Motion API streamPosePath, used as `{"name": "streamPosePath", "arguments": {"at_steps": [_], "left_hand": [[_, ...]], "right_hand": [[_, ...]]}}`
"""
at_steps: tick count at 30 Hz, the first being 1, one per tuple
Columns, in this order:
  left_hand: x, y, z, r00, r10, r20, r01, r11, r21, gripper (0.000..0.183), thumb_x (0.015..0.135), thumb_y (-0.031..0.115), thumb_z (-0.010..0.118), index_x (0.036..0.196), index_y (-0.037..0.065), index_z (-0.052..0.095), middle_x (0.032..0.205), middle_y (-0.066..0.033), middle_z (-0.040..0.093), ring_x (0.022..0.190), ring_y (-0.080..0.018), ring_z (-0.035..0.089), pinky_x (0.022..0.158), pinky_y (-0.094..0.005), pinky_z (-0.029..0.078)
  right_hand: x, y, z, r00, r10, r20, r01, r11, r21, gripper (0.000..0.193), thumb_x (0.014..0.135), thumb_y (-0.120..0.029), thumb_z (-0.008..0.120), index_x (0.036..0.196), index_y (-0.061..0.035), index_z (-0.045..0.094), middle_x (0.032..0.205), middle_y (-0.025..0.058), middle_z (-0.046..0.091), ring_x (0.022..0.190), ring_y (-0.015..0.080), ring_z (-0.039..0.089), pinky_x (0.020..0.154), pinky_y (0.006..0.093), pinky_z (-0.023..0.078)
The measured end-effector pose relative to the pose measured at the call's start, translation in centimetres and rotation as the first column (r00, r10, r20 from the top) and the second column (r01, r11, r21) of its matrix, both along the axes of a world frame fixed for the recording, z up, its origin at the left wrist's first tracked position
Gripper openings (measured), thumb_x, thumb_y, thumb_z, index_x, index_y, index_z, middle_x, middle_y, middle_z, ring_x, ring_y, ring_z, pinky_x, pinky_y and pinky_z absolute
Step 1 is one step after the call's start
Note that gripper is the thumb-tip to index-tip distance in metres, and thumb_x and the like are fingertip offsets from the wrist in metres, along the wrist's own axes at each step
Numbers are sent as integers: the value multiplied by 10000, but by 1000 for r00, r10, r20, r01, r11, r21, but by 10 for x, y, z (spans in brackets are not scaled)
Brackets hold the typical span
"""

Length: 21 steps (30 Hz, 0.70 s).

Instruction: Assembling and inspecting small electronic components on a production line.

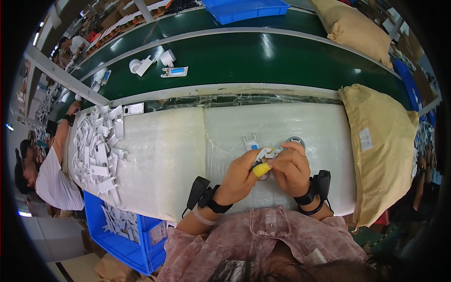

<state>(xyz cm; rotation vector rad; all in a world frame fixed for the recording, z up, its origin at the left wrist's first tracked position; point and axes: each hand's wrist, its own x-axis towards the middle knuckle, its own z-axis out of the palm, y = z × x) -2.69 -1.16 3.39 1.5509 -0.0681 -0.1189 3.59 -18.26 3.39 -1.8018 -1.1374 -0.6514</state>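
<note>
Both of my hands meet over the pale plastic-covered bench. In my left hand is a small white plastic part, gripped between the fingers and a thumb that wears a yellow cover. My right hand is closed at the same part, its fingertips pinched against it; the details between the fingers are hidden. Just beyond the hands lies a white plastic housing with a bit of blue on it. A grey round piece sits behind my right fingers, partly covered by them.
A heap of white plastic parts covers the bench's left end. Below it stands a blue crate with more parts. Beyond runs a green conveyor carrying several white pieces. A tan sack rests at right. Another person works at left.
</note>
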Motion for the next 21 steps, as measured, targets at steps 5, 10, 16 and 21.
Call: {"name": "streamPosePath", "arguments": {"at_steps": [5,10,16,21], "left_hand": [[-1,-2,-3,999,46,14,-46,998,43,265,928,71,572,1183,-1,579,881,-111,634,743,-183,642,661,-292,496],[0,-5,-2,995,85,44,-89,991,104,254,907,89,600,1143,-5,602,885,-146,637,773,-256,645,698,-323,502],[4,-3,-7,991,99,94,-102,994,27,178,990,123,519,1067,-19,595,670,-2,529,565,-71,473,496,-232,394],[27,15,7,991,134,-16,-135,990,-43,242,994,115,486,1190,22,593,816,-19,619,590,-65,523,511,-220,427]], "right_hand": [[-1,1,0,1000,4,-16,-4,1000,9,248,672,13,709,907,-66,701,747,11,597,699,171,591,896,400,486],[-1,3,3,999,8,-38,-6,999,40,236,673,23,709,894,-60,698,738,17,599,686,178,590,890,402,494],[-5,4,3,994,-35,-108,33,999,-23,215,702,63,726,872,-56,669,773,46,618,713,201,602,914,447,488],[1,2,8,990,-110,-92,114,992,48,171,750,1,721,900,-68,676,818,38,658,744,201,621,927,429,459]]}}
